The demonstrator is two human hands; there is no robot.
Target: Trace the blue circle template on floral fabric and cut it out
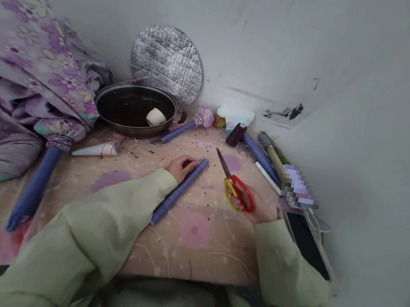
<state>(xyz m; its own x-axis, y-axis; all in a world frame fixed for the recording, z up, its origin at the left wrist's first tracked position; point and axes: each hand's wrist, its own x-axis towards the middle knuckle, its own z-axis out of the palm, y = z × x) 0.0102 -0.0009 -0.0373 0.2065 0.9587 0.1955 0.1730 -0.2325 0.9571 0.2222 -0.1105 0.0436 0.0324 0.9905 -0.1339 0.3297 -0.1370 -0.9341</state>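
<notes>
My left hand (181, 168) is closed at the upper part of a blue rod-like roll (181, 191), its fingers curled against the side. The roll lies slantwise on the table and looks wrapped in fabric or tape. In my right hand (254, 207) is a pair of scissors (227, 168) with one red and one yellow handle loop. Their dark blades point up and left, away from the roll, and appear together. Between the two hands, the blade tips and the roll's upper end are apart.
A dark pan (131, 129) with a small white cup (155, 117) stands at the back left. Floral cloth with blue handles (41, 180) fills the left side. A thread spool (236, 134), more blue rolls (260, 156) and a phone (307, 244) lie to the right, near the wall.
</notes>
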